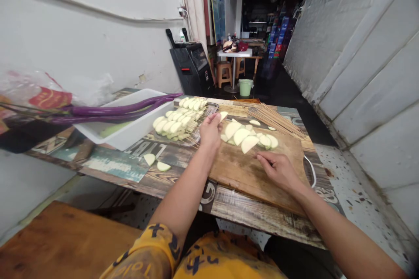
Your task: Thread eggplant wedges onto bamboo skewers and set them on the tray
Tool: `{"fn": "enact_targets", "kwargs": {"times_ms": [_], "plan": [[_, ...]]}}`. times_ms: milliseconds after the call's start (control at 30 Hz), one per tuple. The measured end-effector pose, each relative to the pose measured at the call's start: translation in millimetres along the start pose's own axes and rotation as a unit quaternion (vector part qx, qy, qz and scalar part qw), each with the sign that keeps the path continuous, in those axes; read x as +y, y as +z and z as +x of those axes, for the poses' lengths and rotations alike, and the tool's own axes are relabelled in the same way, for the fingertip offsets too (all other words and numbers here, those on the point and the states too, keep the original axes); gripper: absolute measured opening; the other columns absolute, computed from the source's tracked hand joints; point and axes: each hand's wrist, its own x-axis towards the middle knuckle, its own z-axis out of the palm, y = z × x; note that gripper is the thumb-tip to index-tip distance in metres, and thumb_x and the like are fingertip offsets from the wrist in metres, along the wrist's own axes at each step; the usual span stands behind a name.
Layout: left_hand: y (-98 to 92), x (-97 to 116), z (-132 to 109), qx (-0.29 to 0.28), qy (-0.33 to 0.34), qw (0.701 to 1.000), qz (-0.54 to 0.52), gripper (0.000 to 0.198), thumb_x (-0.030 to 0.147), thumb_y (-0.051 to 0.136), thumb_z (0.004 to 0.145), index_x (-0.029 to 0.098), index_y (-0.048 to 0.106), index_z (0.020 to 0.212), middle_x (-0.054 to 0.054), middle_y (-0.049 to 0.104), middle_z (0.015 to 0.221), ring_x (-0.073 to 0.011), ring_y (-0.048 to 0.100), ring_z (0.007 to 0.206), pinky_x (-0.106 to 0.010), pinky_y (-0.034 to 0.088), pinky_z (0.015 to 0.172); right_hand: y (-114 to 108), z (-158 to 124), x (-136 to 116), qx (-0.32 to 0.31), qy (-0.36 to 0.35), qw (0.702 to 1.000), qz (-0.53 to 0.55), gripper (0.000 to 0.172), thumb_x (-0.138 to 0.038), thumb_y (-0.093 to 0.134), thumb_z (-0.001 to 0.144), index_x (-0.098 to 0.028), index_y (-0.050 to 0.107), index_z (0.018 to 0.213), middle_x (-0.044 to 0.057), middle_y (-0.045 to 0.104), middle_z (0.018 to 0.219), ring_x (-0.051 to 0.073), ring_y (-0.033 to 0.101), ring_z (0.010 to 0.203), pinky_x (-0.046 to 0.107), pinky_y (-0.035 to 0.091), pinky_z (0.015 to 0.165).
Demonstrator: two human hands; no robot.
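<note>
My left hand (210, 131) pinches a pale, thin vegetable slice (223, 116) above the far left of a wooden cutting board (262, 183). My right hand (276, 169) is closed on a thin wooden skewer (255, 152), whose far end meets a pale slice (249, 144); how many slices are on it I cannot tell. Behind and beside it, a heap of pale slices (268, 141) with green edges lies on the board. Left of the board, a tray (193, 140) holds rows of skewered slices (175, 123).
A white plastic bin (124, 139) at the left has long purple eggplants (114, 111) across it. Two loose slices (163, 166) lie near the table's front edge. Bare skewers (281, 120) are spread at the back right. A black speaker (191, 67) stands beyond the table.
</note>
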Motion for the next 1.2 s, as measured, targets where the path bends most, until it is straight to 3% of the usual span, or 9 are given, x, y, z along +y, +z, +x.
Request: {"fn": "enact_targets", "kwargs": {"times_ms": [533, 733, 833, 933, 1033, 1100, 1133, 1200], "plan": [[3.5, -8.5, -2.7, 0.014, 0.018, 0.999, 0.031, 0.016, 0.016, 0.071, 0.063, 0.012, 0.058, 0.072, 0.005, 0.057, 0.057, -0.0021, 0.043, 0.044, -0.016, 0.031, 0.046, 1.2, -0.3, -1.9, -0.016, -0.002, 1.000, -0.017, 0.027, -0.026, 0.043, 0.085, -0.017, 0.069, 0.085, 0.006, 0.071, 0.083, 0.020, 0.065, 0.072, 0.027, 0.047, 0.067], [8.3, -5.3, -8.1, -0.014, -0.034, 0.998, -0.054, 0.011, 0.015, 0.066, 0.070, 0.013, 0.056, 0.072, 0.002, 0.060, 0.061, -0.0046, 0.049, 0.049, -0.018, 0.040, 0.054, 3.9, -0.4, -2.0, -0.016, 0.014, 1.000, 0.010, 0.028, -0.027, 0.043, 0.085, -0.016, 0.069, 0.082, 0.007, 0.070, 0.081, 0.019, 0.063, 0.072, 0.027, 0.045, 0.064], [7.8, -6.4, -7.5, -0.029, -0.059, 0.996, -0.063, 0.008, 0.015, 0.064, 0.071, 0.011, 0.058, 0.074, -0.003, 0.065, 0.067, -0.0081, 0.056, 0.057, -0.022, 0.044, 0.062, 3.1, 0.5, -4.8, -0.025, 0.045, 0.996, 0.073, 0.026, -0.030, 0.046, 0.084, -0.015, 0.067, 0.081, 0.005, 0.066, 0.071, 0.016, 0.059, 0.065, 0.025, 0.043, 0.058], [4.5, -7.7, -5.1, -0.037, -0.070, 0.995, -0.061, 0.009, 0.015, 0.066, 0.070, 0.010, 0.060, 0.075, -0.004, 0.065, 0.068, -0.0095, 0.058, 0.059, -0.022, 0.045, 0.062, -1.5, 1.8, -9.9, -0.080, 0.145, 0.960, 0.226, 0.030, -0.040, 0.048, 0.082, -0.014, 0.064, 0.083, -0.004, 0.046, 0.047, 0.008, 0.040, 0.039, 0.020, 0.030, 0.039], [1.7, -6.3, -3.7, -0.039, -0.093, 0.993, -0.056, 0.009, 0.015, 0.066, 0.069, 0.010, 0.059, 0.073, -0.002, 0.062, 0.063, -0.0056, 0.051, 0.050, -0.017, 0.037, 0.048, -7.8, 3.3, -12.9, -0.151, 0.250, 0.869, 0.401, 0.033, -0.048, 0.051, 0.080, -0.016, 0.059, 0.086, -0.011, 0.027, 0.040, 0.004, 0.017, 0.030, 0.017, 0.015, 0.030], [1.3, -4.1, -4.1, -0.043, -0.110, 0.992, -0.051, 0.011, 0.015, 0.067, 0.068, 0.010, 0.058, 0.072, -0.001, 0.061, 0.062, -0.0037, 0.048, 0.047, -0.015, 0.031, 0.044, -10.2, 4.2, -12.0, -0.171, 0.270, 0.833, 0.451, 0.034, -0.048, 0.054, 0.078, -0.016, 0.058, 0.086, -0.012, 0.024, 0.040, 0.003, 0.012, 0.029, 0.017, 0.014, 0.028], [1.6, -3.0, -4.5, -0.042, -0.112, 0.992, -0.049, 0.013, 0.016, 0.068, 0.067, 0.010, 0.058, 0.072, -0.001, 0.061, 0.062, -0.0034, 0.048, 0.047, -0.015, 0.030, 0.043, -10.3, 4.5, -10.7, -0.168, 0.266, 0.839, 0.444, 0.034, -0.048, 0.053, 0.078, -0.016, 0.058, 0.087, -0.012, 0.024, 0.040, 0.003, 0.012, 0.029, 0.017, 0.014, 0.028], [2.8, -1.0, -5.8, -0.035, -0.105, 0.993, -0.045, 0.014, 0.015, 0.070, 0.065, 0.010, 0.058, 0.071, -0.001, 0.060, 0.061, -0.0035, 0.048, 0.048, -0.015, 0.030, 0.043, -8.0, 4.3, -7.0, -0.127, 0.226, 0.896, 0.360, 0.034, -0.047, 0.050, 0.081, -0.015, 0.062, 0.087, -0.010, 0.032, 0.039, 0.005, 0.022, 0.029, 0.018, 0.020, 0.030]]}}
